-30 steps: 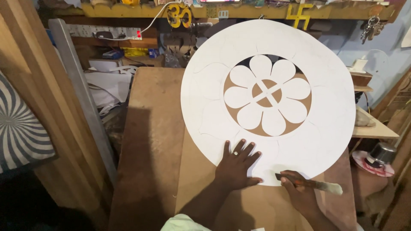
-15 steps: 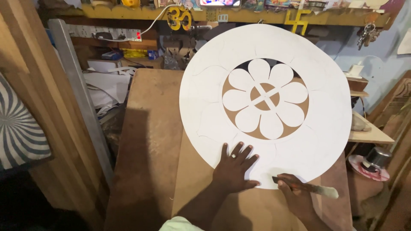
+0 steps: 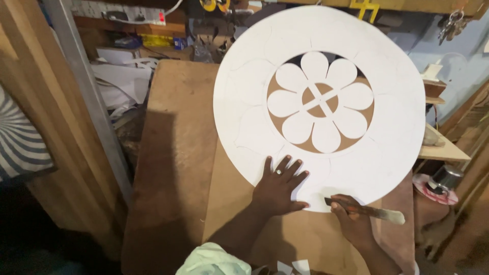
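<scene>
A large white round board (image 3: 244,107) with a cut-out flower in its middle lies on a brown wooden table (image 3: 178,153). My left hand (image 3: 277,188) is pressed flat, fingers spread, on the board's near edge; it wears a ring. My right hand (image 3: 351,221) grips a thin tool with a reddish handle and a pale flat end (image 3: 367,210), its tip touching the board's near rim just right of my left hand.
A metal bar (image 3: 84,91) leans along wooden panels on the left. White paper scraps (image 3: 122,84) lie behind the table. A small wooden shelf (image 3: 440,150) and a steel pot on a red-patterned plate (image 3: 443,181) stand at the right. Keys (image 3: 451,25) hang at top right.
The view has tilted down, so the board and hands sit higher in the frame. My hands keep the same places on the board's near edge.
</scene>
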